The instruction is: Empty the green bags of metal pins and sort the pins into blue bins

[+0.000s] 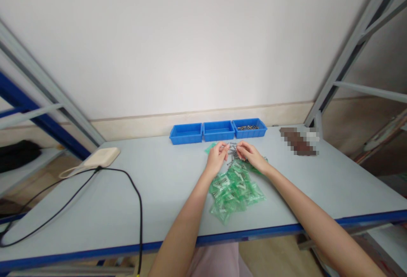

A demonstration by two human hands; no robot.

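Loose grey metal screws [234, 153] lie in a small pile on the table, between my two hands. My left hand [218, 156] is at the pile's left side, its thumb and fingers pinched on a screw at the tips. From the right, my right hand [251, 155] reaches in with fingers closed in a pinch among the screws; it seems to grip one, though the tips are small in view. Nearer to me, below both hands, is a heap of green clear plastic bags [237, 188] with screws inside. A piece of green plastic [210, 148] shows behind my left hand.
Three blue bins stand along the wall: the left bin [186, 134], the middle bin [218, 131] and the right bin [250, 134], which holds small metal parts. A white box [101, 157] and black cable [140, 203] are at left. A blurred brown object [299, 141] lies right.
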